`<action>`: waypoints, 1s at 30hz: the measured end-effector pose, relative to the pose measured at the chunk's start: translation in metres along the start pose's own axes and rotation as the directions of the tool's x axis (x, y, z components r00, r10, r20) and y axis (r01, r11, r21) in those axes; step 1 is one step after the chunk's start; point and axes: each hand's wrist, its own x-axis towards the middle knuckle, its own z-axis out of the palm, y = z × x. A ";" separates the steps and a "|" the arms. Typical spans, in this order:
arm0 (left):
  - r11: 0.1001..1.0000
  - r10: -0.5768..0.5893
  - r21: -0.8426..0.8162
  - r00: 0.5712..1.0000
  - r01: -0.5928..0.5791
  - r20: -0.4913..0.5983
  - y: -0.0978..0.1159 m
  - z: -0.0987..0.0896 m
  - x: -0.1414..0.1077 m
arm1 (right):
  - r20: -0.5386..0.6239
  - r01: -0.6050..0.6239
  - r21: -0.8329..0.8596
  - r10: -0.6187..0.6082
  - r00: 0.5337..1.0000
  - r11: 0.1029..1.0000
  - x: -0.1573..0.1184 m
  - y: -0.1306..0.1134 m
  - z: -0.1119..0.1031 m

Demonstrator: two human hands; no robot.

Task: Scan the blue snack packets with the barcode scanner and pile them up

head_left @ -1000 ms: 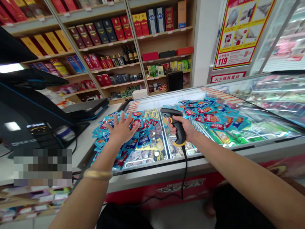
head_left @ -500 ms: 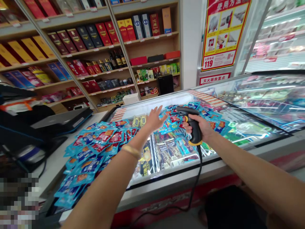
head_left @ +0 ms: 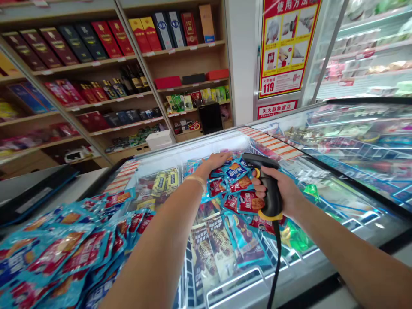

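Note:
My right hand (head_left: pixel 277 186) is wrapped round the grip of a black and yellow handheld scanner (head_left: pixel 269 193), whose cable hangs down in front. My left hand (head_left: pixel 216 162) lies flat, fingers stretched, on the far side of a pile of blue and red snack packets (head_left: pixel 236 182). That pile rests on the glass top of a freezer (head_left: pixel 167 154), partly hidden by the scanner. Nearer me on the left, a larger heap of similar packets (head_left: pixel 71 244) spreads over the freezer's edge and the counter.
Shelves with boxed bottles (head_left: pixel 103 38) stand behind. A white box (head_left: pixel 160 139) and a black screen (head_left: pixel 210 118) are past the freezer. A black device (head_left: pixel 38 195) lies on the left counter. Ice cream packs (head_left: pixel 210 249) show through the glass.
The view has moved closer to the freezer. My left hand, earlier raised with fingers spread, has come down onto the packets. My right hand still holds the scanner, over the pile's right side.

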 end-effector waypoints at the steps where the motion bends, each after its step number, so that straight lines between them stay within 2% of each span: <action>1: 0.999 0.015 0.037 0.999 -0.017 0.048 0.002 0.002 -0.004 | -0.010 -0.008 0.002 0.008 1.000 1.000 -0.001 0.001 0.001; 3: 0.997 0.061 0.043 0.993 -0.065 0.097 0.007 0.006 -0.017 | -0.026 -0.007 0.001 0.007 1.000 1.000 -0.002 0.003 0.003; 7: 0.991 0.118 0.047 0.990 -0.122 0.077 0.010 0.010 -0.056 | -0.029 0.001 -0.040 -0.002 1.000 0.999 -0.011 0.011 0.005; 14: 0.998 0.056 0.010 0.998 -0.056 -0.015 0.005 0.023 -0.132 | 0.014 -0.078 -0.110 0.080 0.997 0.991 -0.046 0.036 -0.004; 17: 0.999 0.001 -0.047 0.997 -0.004 -0.072 0.004 0.026 -0.157 | 0.051 -0.110 -0.148 0.118 0.992 0.983 -0.054 0.040 -0.007; 20: 0.982 -0.054 -0.189 0.987 0.026 -0.148 0.003 0.020 -0.173 | 0.055 -0.120 -0.189 0.133 0.990 0.975 -0.058 0.039 -0.006; 23: 0.950 -0.050 -0.313 0.982 -0.010 -0.182 -0.002 0.007 -0.191 | 0.055 -0.079 -0.181 0.091 0.994 0.980 -0.064 0.037 -0.002; 25: 0.957 -0.026 -0.290 0.992 -0.011 -0.124 -0.008 -0.001 -0.208 | 0.057 -0.062 -0.161 0.072 0.996 0.985 -0.070 0.038 0.003; 27: 0.981 -0.005 -0.192 0.999 -0.005 -0.051 -0.015 -0.004 -0.227 | 0.066 -0.039 -0.137 0.048 0.997 0.990 -0.077 0.042 0.008; 30: 0.999 0.030 -0.033 0.996 -0.033 -0.083 -0.022 -0.001 -0.255 | 0.106 0.046 -0.095 -0.035 0.994 0.994 -0.087 0.053 0.017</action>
